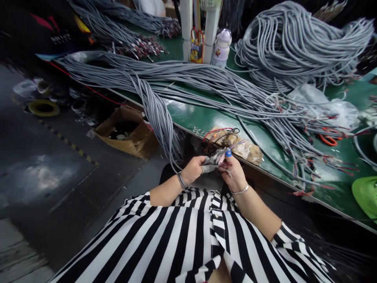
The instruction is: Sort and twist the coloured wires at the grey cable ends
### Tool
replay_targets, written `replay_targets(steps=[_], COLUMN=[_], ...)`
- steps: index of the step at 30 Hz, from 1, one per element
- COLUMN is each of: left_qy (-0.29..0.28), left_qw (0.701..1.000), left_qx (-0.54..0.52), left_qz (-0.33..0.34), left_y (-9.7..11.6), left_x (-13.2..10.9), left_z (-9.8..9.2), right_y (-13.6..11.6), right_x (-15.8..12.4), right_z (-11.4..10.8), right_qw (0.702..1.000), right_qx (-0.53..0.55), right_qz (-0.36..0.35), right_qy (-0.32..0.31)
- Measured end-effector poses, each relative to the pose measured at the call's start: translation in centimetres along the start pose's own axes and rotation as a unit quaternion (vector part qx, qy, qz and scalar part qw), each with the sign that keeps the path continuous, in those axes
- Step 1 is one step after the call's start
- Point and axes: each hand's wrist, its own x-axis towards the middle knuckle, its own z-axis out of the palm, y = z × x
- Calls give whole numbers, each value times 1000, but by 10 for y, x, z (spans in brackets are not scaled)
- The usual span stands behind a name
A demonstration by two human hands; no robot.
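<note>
Close in front of my body, my left hand (193, 169) is closed round the end of a grey cable (208, 168). Strands of thin wire and silvery shielding (220, 157) fan out from that end toward the right. My right hand (235, 173) pinches these thin wires between thumb and fingers; a blue cover (228, 153) sits on the thumb tip. Just beyond the hands, a worn piece of board (250, 151) with tape and wire scraps lies at the table edge. The wires' exact number and colours are too small to tell.
Bundles of grey cable (188, 72) run along the green table (191, 118), one loop hanging over its front edge. A large cable coil (294, 35) is at the back right. Orange-handled scissors (330, 137), a bottle (222, 47) and a green object (365, 194) are there too. A cardboard box (126, 133) stands below left.
</note>
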Motion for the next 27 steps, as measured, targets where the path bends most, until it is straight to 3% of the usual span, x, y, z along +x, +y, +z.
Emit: replay_targets(steps=[5, 8, 17, 23, 27], left_qy=[10, 27, -10, 100, 173], left_qw=[1000, 1000, 1000, 991, 982], left_qx=[-10, -15, -12, -84, -65], left_qz=[-8, 2, 4, 27, 28], left_y=[1, 4, -4, -3, 0], left_x=[-2, -7, -47, -62, -63], left_z=[2, 0, -16, -26, -34], right_y=[5, 5, 9, 14, 23], right_x=[-1, -4, -9, -7, -8], right_z=[-2, -5, -26, -28, -28], right_qw=[999, 998, 996, 996, 995], right_qx=[25, 43, 14, 0, -7], right_qz=[27, 45, 76, 80, 83], right_qy=[14, -22, -36, -47, -56])
